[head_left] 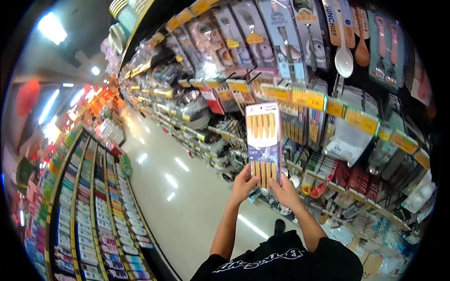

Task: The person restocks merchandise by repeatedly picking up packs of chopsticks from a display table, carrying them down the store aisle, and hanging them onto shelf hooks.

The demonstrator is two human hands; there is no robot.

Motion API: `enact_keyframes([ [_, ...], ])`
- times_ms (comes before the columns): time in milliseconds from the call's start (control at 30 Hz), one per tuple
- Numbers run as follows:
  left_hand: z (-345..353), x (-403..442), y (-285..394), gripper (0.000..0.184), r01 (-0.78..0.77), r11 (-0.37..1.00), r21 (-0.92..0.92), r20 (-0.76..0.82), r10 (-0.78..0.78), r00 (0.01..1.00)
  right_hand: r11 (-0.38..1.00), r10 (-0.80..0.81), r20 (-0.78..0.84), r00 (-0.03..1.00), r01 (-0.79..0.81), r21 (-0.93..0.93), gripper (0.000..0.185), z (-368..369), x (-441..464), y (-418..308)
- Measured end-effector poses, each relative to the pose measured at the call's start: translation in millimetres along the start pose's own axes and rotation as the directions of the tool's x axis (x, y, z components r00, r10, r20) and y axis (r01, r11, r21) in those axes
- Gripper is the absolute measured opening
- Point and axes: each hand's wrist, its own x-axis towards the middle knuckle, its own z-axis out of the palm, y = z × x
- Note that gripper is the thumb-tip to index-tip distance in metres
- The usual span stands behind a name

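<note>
A flat, upright pack of chopsticks [265, 147] is held up in front of me, its printed card facing me and several wooden sticks showing at top and bottom. My left hand [244, 185] grips its lower left edge, thumb on the front. At the lower right edge, my right hand [284, 191] closes on the same pack, thumb also in front. The fingers behind the pack are hidden. Just beyond it, similar packs of sticks [293, 124] hang on the rack.
Hanging utensils fill the right-hand rack, among them a white spoon [344, 61] and a wooden spoon [362, 50]. Yellow price tags [307, 99] line its rails. To the left runs a shiny aisle floor [157, 187], bordered by a low shelf of small packaged goods [91, 210].
</note>
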Motion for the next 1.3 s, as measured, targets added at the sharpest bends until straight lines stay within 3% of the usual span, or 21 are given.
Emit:
enact_keyframes([
  [67,-0.9,23.0,6.8,0.046,-0.006,1.0,-0.007,-0.075,0.005,0.997,0.992,0.026,0.026,0.999,-0.023,-0.124,0.04,-4.1,31.6,3.9],
  [167,-20.5,60.0,-8.0,0.044,-0.107,0.994,-0.03,-0.05,0.106,0.993,0.972,0.109,0.089,0.99,-0.088,-0.219,0.041,-12.5,62.8,-17.1],
  [200,-26.8,67.5,-13.0,0.046,-0.101,0.995,-0.021,-0.069,0.099,0.993,0.97,0.024,0.074,0.997,-0.005,-0.242,0.041,-12.4,70.5,-15.8],
  [333,-35.0,98.1,-9.9,0.051,-0.148,0.984,-0.094,-0.047,0.144,0.988,0.974,0.009,0.092,0.996,0.012,-0.227,0.039,-13.5,100.4,-19.8],
  [500,-47.3,128.8,-25.2,0.052,-0.085,0.988,-0.132,-0.022,0.082,0.996,0.961,0.052,0.013,0.999,-0.047,-0.274,0.037,-7.0,126.7,-0.1],
  [800,-73.2,173.8,-55.8,0.052,-0.059,0.985,-0.164,0.122,0.079,0.989,0.949,0.192,-0.269,0.944,-0.248,-0.194,0.037,28.4,145.7,42.5],
  [833,-76.3,177.1,-59.3,0.053,-0.072,0.982,-0.175,0.136,0.097,0.986,0.961,0.163,-0.31,0.936,-0.222,-0.166,0.037,33.5,146.0,47.0],
  [867,-82.2,179.0,-60.6,0.053,-0.066,0.996,-0.062,0.17,0.076,0.983,0.971,0.133,-0.352,0.926,-0.193,-0.141,0.038,39.4,146.9,53.2],
  [1000,-87.8,191.1,-64.6,0.057,-0.16,0.965,-0.206,0.219,0.205,0.954,0.986,0.115,-0.464,0.878,-0.158,-0.054,0.036,62.1,144.2,83.2],
  [1133,-101.9,205.0,-70.4,0.062,-0.103,0.978,-0.18,0.339,0.16,0.927,0.963,0.261,-0.524,0.811,-0.181,0.2,0.028,84.7,144.6,67.6],
  [1233,-105.8,204.8,-64.1,0.06,-0.166,0.968,-0.189,0.319,0.22,0.922,0.96,0.281,-0.611,0.74,-0.221,0.174,0.028,98.0,149.7,58.7],
  [1300,-104.6,213.0,-58.4,0.056,-0.126,0.964,-0.232,0.327,0.199,0.924,0.967,0.255,-0.669,0.698,-0.189,0.171,0.025,102.7,158.7,52.0],
])
